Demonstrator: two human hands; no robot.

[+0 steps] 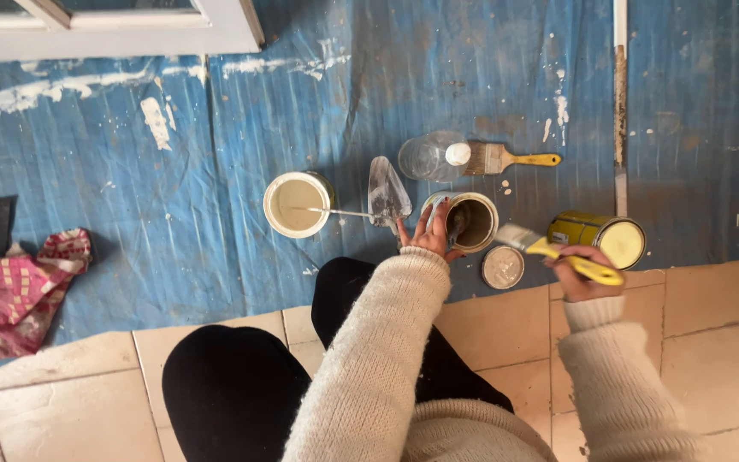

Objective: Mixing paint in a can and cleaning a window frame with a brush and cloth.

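My left hand (pixel 427 233) reaches to the rim of an open paint tin (pixel 474 221) with dark contents, fingers spread against its near side. My right hand (pixel 576 272) grips a yellow-handled paintbrush (pixel 558 252), bristles pointing left toward that tin. The tin's round lid (pixel 502 267) lies just in front of it. A trowel (pixel 386 192) lies to the left of the tin. Both arms wear a cream knitted sweater.
On the blue plastic sheet (pixel 215 222): an open tin of cream paint (pixel 296 204) with a stir stick, a clear bottle (pixel 432 157), a second brush (pixel 506 158), a yellow tin on its side (pixel 600 235). Patterned cloth (pixel 14 295) at left. Beige tiles (pixel 70 402) near.
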